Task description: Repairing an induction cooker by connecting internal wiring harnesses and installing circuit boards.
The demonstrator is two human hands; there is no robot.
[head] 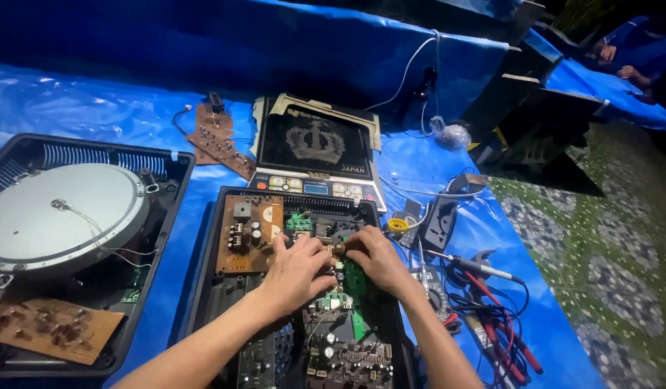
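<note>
Lying on the blue tarp are two opened black cooker housings: one holds a single round silver coil disc, the other several circuit boards. Both hands meet over a small brass-coloured part at its middle: left hand curled narrow, fingertips touching it; right hand pinching it. One glass top panel lies behind.

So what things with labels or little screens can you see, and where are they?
Black glass top panel: behind the open case, square, with a pale crown picture and a button strip holding a small blue screen along its front edge.
Small black meter: right of the right hand, dark sloped face, screen too unclear to tell.
No packages or signs.
</note>
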